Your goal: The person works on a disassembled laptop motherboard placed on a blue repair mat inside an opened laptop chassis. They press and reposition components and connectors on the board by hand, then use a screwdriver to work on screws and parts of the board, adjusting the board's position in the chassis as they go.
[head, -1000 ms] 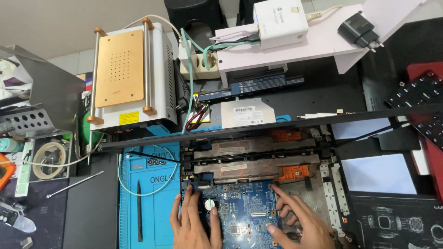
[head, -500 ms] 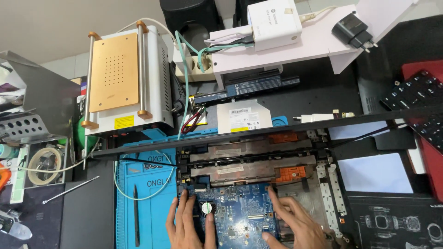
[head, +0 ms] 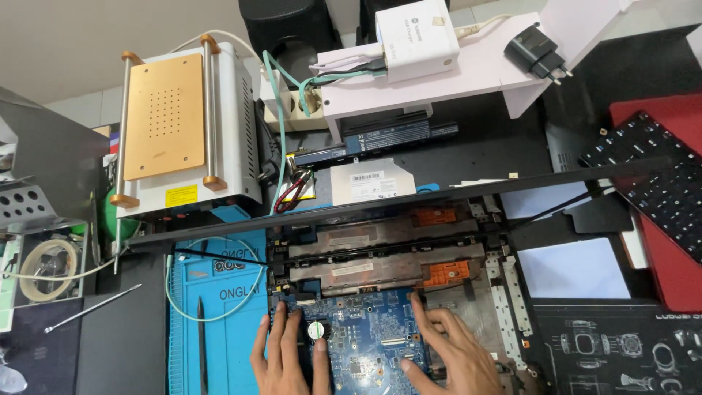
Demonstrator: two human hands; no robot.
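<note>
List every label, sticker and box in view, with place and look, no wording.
White box: top centre, on the white shelf.
Yellow sticker: front of the white machine, left.
White label: on the silver drive, centre.

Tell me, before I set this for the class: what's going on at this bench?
A person has both hands flat on a blue circuit board seated in an opened laptop base. The left hand rests on the board's left part, beside a round coin cell; the right hand spreads over its right edge. Neither hand holds a tool. A thin black tool lies on the blue mat to the left, and a detached keyboard sits at far right.
</note>
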